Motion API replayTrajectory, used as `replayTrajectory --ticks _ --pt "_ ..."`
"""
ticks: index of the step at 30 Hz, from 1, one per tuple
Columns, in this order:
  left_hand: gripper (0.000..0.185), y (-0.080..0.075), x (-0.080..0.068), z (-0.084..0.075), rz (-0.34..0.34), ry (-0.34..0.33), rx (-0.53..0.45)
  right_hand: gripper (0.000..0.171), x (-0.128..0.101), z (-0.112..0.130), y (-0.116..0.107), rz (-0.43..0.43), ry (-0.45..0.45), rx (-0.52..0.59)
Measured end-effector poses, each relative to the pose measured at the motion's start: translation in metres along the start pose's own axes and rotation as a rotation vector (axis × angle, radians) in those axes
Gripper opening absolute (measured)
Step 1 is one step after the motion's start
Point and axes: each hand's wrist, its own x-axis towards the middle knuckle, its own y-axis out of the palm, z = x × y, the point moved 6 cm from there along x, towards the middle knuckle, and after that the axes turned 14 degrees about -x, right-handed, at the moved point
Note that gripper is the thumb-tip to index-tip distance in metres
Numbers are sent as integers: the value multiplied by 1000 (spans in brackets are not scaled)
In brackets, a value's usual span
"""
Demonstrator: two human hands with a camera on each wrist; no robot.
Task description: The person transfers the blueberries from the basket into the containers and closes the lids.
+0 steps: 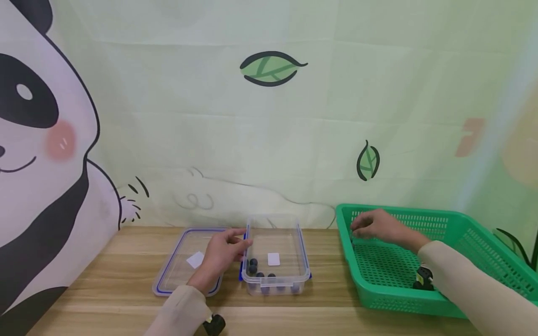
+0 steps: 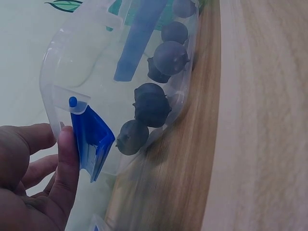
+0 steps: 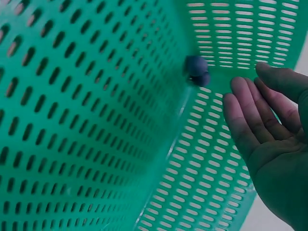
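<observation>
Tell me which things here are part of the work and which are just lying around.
In the work: left hand at the clear box of blueberries; right hand in the green basket, near two blueberries.
Lying about: box lid, panda backdrop.

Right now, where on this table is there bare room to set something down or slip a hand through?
Bare wood lies left of the lid, along the front edge, and in the gap between the clear box and the green basket. It is crowded where the left hand meets the box, and at the basket's far corner by the right hand.
</observation>
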Motion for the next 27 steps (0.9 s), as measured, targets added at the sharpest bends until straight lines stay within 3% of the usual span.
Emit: replayTrajectory --ticks 8,18,27 --pt "42 0 1 1 0 2 1 16 4 -1 9 78 -11 -52" --pt "42 -1 0 1 2 1 4 22 10 -5 21 171 -20 -164" --pt "43 -1 -1 0 3 -3 3 10 10 -4 23 168 -37 -229"
